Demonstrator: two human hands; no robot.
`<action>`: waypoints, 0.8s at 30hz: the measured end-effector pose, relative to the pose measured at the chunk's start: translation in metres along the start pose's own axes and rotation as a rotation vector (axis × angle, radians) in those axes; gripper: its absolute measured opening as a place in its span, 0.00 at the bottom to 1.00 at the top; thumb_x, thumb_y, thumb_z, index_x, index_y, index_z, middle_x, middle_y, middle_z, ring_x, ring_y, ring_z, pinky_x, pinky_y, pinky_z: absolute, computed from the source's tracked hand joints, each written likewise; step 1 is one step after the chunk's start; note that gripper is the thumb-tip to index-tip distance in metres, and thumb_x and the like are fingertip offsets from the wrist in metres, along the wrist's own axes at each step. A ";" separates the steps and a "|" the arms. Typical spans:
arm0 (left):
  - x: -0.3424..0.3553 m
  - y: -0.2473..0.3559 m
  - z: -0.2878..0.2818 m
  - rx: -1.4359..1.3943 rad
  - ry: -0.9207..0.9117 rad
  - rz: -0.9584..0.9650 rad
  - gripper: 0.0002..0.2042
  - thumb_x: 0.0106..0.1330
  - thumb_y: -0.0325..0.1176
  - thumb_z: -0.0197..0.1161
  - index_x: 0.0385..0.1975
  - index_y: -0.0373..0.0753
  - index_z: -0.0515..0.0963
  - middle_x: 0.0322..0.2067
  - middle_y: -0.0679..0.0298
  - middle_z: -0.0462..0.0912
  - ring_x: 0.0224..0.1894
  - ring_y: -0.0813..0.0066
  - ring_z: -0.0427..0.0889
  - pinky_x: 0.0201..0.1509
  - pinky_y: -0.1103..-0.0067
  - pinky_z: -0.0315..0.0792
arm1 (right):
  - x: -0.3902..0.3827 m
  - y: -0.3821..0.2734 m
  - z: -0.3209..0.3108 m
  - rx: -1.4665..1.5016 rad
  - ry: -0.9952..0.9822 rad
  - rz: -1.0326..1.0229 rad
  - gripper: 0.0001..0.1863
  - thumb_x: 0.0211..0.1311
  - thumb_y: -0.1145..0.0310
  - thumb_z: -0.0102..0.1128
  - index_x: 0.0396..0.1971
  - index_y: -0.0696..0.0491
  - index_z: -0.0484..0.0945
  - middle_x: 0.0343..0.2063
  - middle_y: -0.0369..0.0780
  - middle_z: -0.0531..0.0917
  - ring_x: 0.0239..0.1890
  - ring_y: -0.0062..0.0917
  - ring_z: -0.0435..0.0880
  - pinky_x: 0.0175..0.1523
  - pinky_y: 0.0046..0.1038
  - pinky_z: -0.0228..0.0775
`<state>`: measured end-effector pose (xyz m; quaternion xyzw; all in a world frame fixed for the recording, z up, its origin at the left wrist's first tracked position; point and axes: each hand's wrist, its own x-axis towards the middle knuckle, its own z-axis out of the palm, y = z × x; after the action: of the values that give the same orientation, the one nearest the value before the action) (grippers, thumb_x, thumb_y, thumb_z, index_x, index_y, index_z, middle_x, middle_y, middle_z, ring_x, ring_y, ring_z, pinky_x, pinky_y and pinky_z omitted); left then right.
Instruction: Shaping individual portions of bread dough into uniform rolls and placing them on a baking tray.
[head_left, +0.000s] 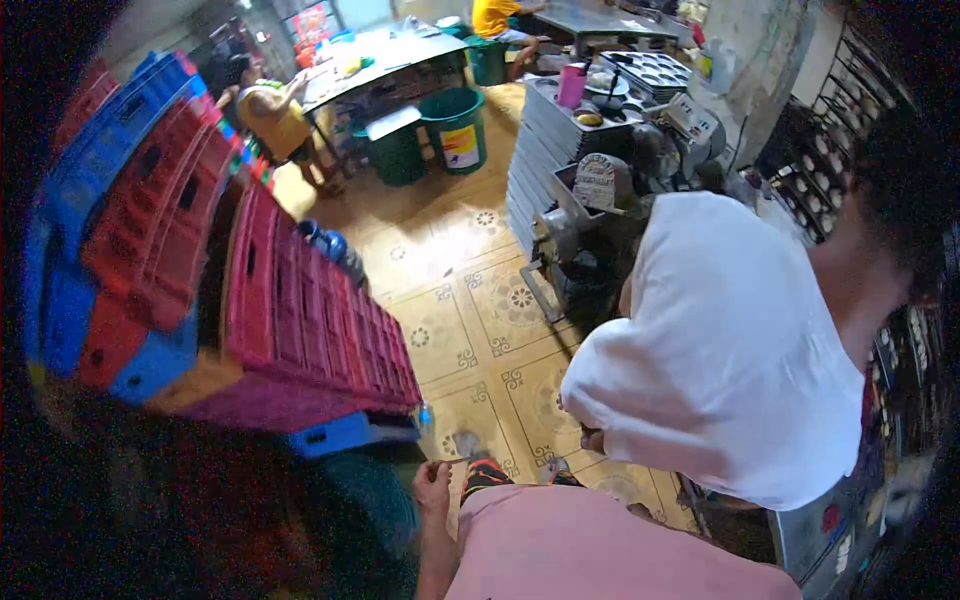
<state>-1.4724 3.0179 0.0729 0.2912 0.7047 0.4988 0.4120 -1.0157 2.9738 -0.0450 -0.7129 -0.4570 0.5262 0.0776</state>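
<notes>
My left hand [432,487] hangs low beside my pink shirt [600,545], its fingers curled closed. A thin line runs from the fingertips toward a small greyish flat patch [466,443] over the floor. That patch is blurred, and I cannot tell whether it is something I hold. My right hand is not plainly visible; the shirt and a person in a white top [720,350] cover that side. This person leans close at my right, with one dark hand [592,438] showing below the sleeve.
Stacked red and blue plastic crates [310,290] rise at the left. Ahead lies a tiled floor [455,250]. Green bins [455,130] stand by a table [385,65], where a person in yellow [272,115] works. Stacked trays [540,150] and a machine [595,190] stand ahead right; racks [825,160] line the right.
</notes>
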 end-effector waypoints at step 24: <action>0.401 0.249 0.320 0.529 -1.001 0.628 0.10 0.68 0.34 0.64 0.41 0.34 0.78 0.24 0.59 0.82 0.28 0.75 0.82 0.32 0.74 0.73 | 0.121 -0.202 0.123 0.499 0.610 0.347 0.10 0.63 0.64 0.56 0.34 0.52 0.82 0.20 0.34 0.76 0.19 0.22 0.68 0.22 0.29 0.59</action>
<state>-1.3906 3.5786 0.1396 0.7727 0.4076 0.2088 0.4396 -1.2285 3.1327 -0.0611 -0.8616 -0.1453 0.3909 0.2894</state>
